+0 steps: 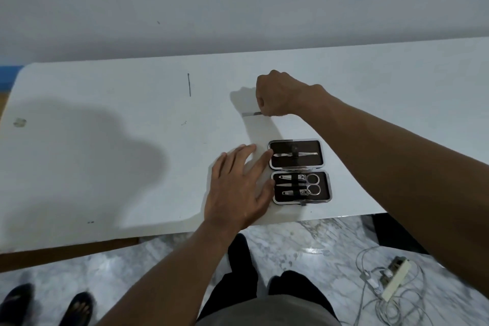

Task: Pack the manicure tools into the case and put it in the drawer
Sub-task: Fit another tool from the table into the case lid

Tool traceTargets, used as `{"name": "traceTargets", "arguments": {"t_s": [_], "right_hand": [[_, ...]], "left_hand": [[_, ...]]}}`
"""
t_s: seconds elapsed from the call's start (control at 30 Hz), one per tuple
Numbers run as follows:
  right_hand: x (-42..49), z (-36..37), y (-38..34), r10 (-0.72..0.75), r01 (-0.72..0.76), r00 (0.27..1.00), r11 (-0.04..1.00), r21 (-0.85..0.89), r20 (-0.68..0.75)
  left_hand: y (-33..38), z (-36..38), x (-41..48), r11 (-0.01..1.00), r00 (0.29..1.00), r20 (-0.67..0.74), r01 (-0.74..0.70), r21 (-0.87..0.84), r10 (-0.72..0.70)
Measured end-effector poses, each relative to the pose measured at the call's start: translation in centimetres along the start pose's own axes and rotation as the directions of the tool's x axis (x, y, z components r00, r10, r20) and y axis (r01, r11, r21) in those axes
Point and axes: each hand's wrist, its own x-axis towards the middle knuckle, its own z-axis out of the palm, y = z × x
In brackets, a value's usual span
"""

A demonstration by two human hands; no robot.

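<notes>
From my remote seat I see the small rectangular manicure case (300, 170), silver-rimmed with a dark brown lining. It lies opened flat on the white table (105, 119), close to the near edge. Its far half carries slim silver tweezers (281, 155) under a black strap. The near half holds a pair of silver scissors (312, 184) and some smaller metal tools, which look like nail clippers, under another strap.

The left hand (238, 193) rests palm down on the table just left of the case, fingers straight and spread. The index fingertip touches the left rim of the far half, and the thumb lies against the left rim of the near half.

The right hand (277, 95) is further back on the table, beyond the case and apart from it. Its fingers are curled around a thin flat metal tool (251, 114), whose grey tip sticks out to the left, low over the tabletop. I cannot tell exactly what kind of tool it is.

A thin dark stick (189, 85) lies alone on the table, well to the left of the right hand.

Below the table edge there is marbled floor. A white power strip (397, 278) with tangled cables lies at the right, and another person's sandalled feet (76, 307) are at the lower left.
</notes>
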Motion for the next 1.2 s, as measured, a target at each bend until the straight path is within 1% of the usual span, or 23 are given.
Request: {"name": "traceTargets", "arguments": {"t_s": [0.37, 0.67, 0.77, 0.9, 1.03, 1.2], "right_hand": [[0.3, 0.0, 0.2, 0.055, -0.055, 0.998, 0.998, 0.029, 0.001], [0.7, -0.4, -0.1, 0.086, -0.093, 0.989, 0.994, 0.053, 0.124], [0.7, -0.2, 0.0, 0.078, -0.085, 0.987, 0.995, 0.046, 0.14], [0.6, 0.2, -0.1, 0.072, -0.077, 0.989, 0.996, 0.04, 0.126], [-0.1, 0.9, 0.0, 0.078, -0.08, 0.995, 0.996, 0.029, 0.061], [-1.9, 1.7, 1.2, 0.076, -0.078, 0.997, 0.99, 0.117, 0.017]], "left_hand": [[0.1, -0.2, 0.1, 0.999, 1.0, 0.029, 0.003, 0.035, -0.004], [0.1, -0.1, 0.2, 0.999, 0.999, 0.048, 0.011, 0.037, -0.013], [0.1, -0.1, 0.2, 0.999, 0.999, 0.045, 0.011, 0.034, -0.012], [0.1, -0.1, 0.1, 1.0, 1.0, 0.025, 0.003, 0.023, -0.004], [0.1, -0.1, 0.1, 1.0, 1.0, 0.006, 0.005, 0.018, -0.005], [0.1, -0.1, 0.1, 1.0, 0.999, -0.033, 0.001, 0.022, -0.001]]}}
